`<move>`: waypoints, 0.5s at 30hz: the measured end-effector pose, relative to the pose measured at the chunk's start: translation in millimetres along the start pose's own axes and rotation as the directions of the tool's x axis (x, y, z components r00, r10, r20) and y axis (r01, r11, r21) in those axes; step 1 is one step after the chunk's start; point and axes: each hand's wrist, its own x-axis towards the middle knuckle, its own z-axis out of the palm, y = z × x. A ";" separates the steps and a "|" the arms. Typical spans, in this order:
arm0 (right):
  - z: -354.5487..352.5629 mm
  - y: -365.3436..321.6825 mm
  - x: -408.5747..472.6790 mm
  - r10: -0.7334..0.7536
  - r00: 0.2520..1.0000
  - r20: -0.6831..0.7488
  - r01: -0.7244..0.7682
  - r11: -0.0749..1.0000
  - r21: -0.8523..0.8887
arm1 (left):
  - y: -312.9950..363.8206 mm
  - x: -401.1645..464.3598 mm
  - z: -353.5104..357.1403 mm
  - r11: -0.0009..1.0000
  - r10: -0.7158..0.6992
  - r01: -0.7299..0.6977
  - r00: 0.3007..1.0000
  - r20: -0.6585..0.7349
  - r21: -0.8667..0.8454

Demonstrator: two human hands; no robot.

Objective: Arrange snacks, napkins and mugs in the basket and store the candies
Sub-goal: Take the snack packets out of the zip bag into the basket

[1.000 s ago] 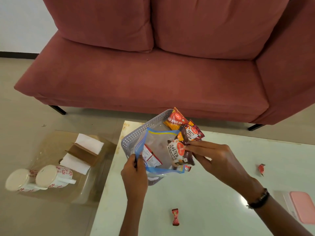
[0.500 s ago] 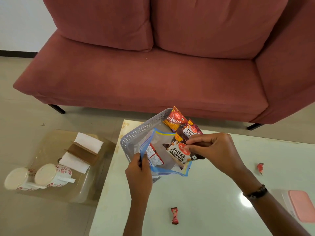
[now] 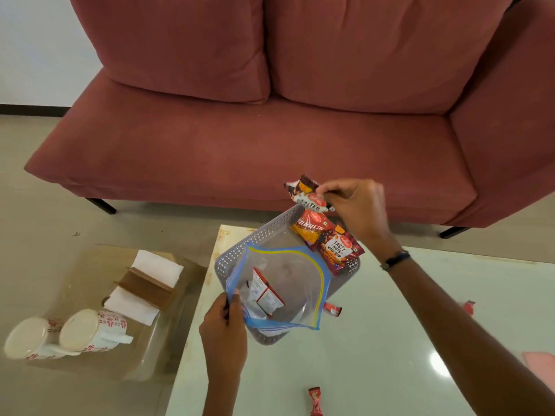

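Before a red sofa [image 3: 270,139], over the pale table [image 3: 390,340], left hand [image 3: 223,325] pinches the bag [image 3: 282,283], right hand [image 3: 357,208] a peanut packet [image 3: 306,196]

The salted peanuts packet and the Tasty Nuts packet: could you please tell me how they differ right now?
The salted peanuts packet is pinched in the right hand in the air above the basket's far end; the Tasty Nuts packet lies in the basket, untouched.
The salted peanuts packet is crumpled and tilted, with its label partly hidden; the Tasty Nuts packet faces up with its label readable.
Both are small, dark snack packets bearing a red logo.
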 end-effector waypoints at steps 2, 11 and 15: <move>28.0 32.2 4.8 0.073 0.996 0.046 -0.069 0.995 -0.077 | -2.4 0.6 -2.2 1.000 -0.005 0.005 1.000 0.011 -0.003; 107.3 120.1 13.0 0.352 0.916 0.195 -0.341 0.936 -0.087 | -17.8 9.3 -3.7 0.998 -0.003 0.009 0.996 0.084 -0.061; 118.7 142.6 20.6 0.430 0.873 0.230 -0.404 0.902 -0.152 | -16.7 11.9 -3.9 0.994 0.000 0.010 0.996 0.087 -0.109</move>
